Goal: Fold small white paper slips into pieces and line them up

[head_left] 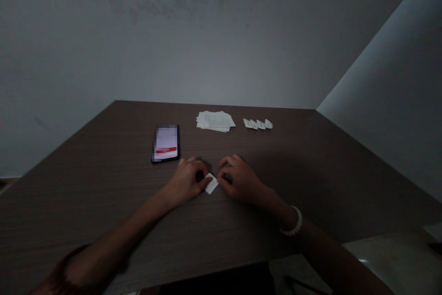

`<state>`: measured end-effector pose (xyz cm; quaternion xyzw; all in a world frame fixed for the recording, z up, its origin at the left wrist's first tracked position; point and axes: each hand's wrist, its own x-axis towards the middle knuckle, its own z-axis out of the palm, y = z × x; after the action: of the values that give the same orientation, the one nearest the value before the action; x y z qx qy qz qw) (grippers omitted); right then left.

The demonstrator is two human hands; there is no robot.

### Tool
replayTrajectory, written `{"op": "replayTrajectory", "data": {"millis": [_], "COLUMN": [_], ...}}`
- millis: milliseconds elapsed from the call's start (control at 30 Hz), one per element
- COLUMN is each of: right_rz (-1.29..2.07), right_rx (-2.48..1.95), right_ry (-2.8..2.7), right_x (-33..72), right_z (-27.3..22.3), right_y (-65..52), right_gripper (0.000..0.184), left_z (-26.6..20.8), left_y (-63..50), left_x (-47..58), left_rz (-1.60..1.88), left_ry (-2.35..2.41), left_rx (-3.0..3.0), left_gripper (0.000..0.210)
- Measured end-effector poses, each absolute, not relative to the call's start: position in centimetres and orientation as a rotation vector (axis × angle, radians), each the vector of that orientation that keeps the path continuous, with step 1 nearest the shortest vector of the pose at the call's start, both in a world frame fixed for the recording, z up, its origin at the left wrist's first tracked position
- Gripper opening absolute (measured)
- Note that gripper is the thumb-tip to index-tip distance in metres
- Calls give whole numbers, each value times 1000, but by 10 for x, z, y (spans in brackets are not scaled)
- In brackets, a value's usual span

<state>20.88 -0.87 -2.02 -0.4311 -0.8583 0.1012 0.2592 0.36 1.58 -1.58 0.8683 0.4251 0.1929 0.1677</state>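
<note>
Head cam: we're at a dark wood-grain bench (103, 157), w/ both forearms reaching in from the near edge. Our L hand (189, 177) has its grip pinching a small white paper piece (211, 185), thumb on top, at the paper's upper-L side. Our R hand (240, 180) is at the opp. corner: thumb & forefinger tips come together right at the paper's R edge, other fingers curled. We can't tell for sure if that R grip is pinching the corner or only touching it.

Paper piece sits btwn the two hands, approx. mid-bench L to R, one corner pointing twd us. Just beyond the L hand lies a phone (167, 141), screen lit, part of it pixelated, w/ a red patch near the bottom. Farther back, near the wall (172, 55), there's a loose stack of white sheets (214, 120), edges uneven. To its R, a row of small folded white pieces (261, 124), approx. 4, set close tog. We've a pale beaded bracelet (297, 223) on the R wrist & a dark sleeve (64, 267) up the L arm. Light's dim; we can't make out any print on the paper.
</note>
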Motion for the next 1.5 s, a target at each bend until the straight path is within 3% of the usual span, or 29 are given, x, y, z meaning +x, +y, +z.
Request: {"op": "replayTrajectory", "data": {"millis": [533, 867, 1300, 1500], "right_rz": [319, 278, -143, -179], "right_rx": [-1307, -1257, -833, -830], "right_ry": [-2273, -2255, -2665, -2702], "right_x": [202, 204, 211, 210], "right_z": [-21, -24, -25, -27], "right_y": [-3, -4, -8, -11], "right_gripper": [9, 5, 18, 23], "left_z": [-18, -15, -6, -2], "left_y": [14, 28, 26, 24], "left_x": [7, -19, -24, -23], "left_rz": [534, 452, 371, 326], "left_ry": [1336, 1061, 1104, 1104], "left_rx": [2461, 2577, 2654, 2669], "left_gripper": [11, 19, 25, 25]}}
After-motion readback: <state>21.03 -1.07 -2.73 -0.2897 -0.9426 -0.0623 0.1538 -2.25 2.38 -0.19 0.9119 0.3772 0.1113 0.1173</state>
